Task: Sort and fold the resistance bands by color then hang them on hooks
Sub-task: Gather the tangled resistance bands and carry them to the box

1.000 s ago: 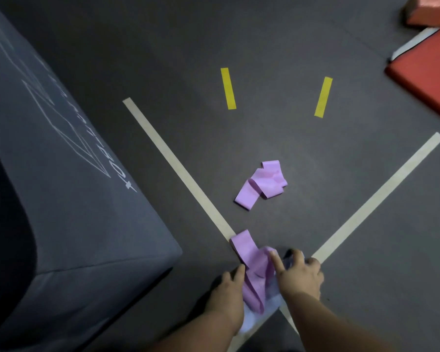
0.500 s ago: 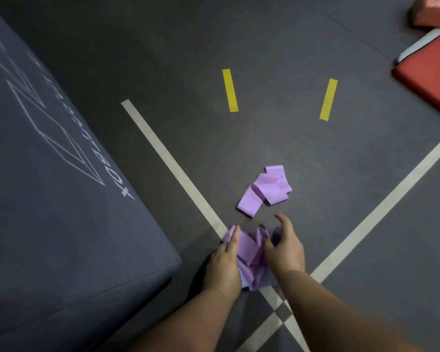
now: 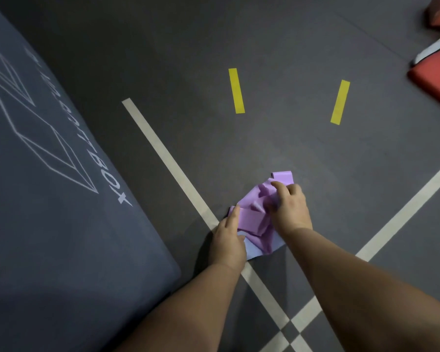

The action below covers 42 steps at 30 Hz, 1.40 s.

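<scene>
Two hands are meeting over one purple heap. How many bands are lying in it?

Hard to count. The purple bands (image 3: pixel 254 217) are bunching in crumpled folds on the dark floor (image 3: pixel 264 138), just right of the white tape line (image 3: pixel 164 153). A pale blue band (image 3: pixel 252 251) is peeking out under the near edge, mostly covered.

What is the right hand (image 3: pixel 288 208) doing?

It is curling its fingers round a fold at the far side of the heap and gripping it. How much material it is holding is hard to make out.

And the left hand (image 3: pixel 228 243)?

It is lying against the heap's left edge with its fingers fairly straight. Its thumb is hidden, so I cannot tell whether it is pinching anything.

Anything getting cut off?

A dark grey padded box (image 3: pixel 61 199) is filling the left side, with its white print running out of view and partly unreadable. Red mats (image 3: pixel 437 80) are showing only as corners at the far right. Two yellow tape strips (image 3: pixel 236 90) are lying farther off.
</scene>
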Tool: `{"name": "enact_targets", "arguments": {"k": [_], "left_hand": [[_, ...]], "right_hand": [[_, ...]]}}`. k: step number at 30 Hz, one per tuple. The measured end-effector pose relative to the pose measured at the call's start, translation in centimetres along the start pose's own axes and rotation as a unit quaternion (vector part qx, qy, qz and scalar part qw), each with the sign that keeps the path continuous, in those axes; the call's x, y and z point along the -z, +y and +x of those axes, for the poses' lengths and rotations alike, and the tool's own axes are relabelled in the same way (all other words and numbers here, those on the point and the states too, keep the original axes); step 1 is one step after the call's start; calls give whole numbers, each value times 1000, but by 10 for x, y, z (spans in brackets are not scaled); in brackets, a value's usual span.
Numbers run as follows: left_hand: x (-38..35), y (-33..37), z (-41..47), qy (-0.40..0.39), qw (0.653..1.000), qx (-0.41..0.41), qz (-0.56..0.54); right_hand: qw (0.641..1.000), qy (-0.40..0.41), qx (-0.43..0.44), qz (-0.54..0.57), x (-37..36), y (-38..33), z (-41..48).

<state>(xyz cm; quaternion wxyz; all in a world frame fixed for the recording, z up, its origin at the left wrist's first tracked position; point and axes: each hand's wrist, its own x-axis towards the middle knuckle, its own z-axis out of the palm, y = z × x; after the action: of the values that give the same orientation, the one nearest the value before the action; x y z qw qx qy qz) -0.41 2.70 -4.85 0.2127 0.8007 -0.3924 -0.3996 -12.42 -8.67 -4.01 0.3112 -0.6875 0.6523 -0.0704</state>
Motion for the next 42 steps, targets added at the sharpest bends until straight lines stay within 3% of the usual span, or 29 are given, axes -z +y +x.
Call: {"name": "enact_targets", "arguments": {"k": [9, 14, 20, 26, 34, 42], "left_hand": [[-6, -16, 13, 11, 992, 71, -102], [-7, -11, 15, -8, 976, 116, -182], [-8, -7, 13, 3, 973, 125, -194], [-12, 0, 3, 9, 950, 158, -268], [-10, 25, -24, 37, 932, 187, -309], [27, 75, -54, 73, 904, 166, -387]], "right_hand": [[993, -72, -36, -89, 0, -3, 15], [995, -70, -23, -60, -2, -5, 9], [995, -83, -33, -32, -14, -8, -13], [988, -90, -78, 100, -23, -18, -37], [934, -64, -143, 322, -10, -43, -65], [899, 4, -135, 417, 30, -87, -92]]}}
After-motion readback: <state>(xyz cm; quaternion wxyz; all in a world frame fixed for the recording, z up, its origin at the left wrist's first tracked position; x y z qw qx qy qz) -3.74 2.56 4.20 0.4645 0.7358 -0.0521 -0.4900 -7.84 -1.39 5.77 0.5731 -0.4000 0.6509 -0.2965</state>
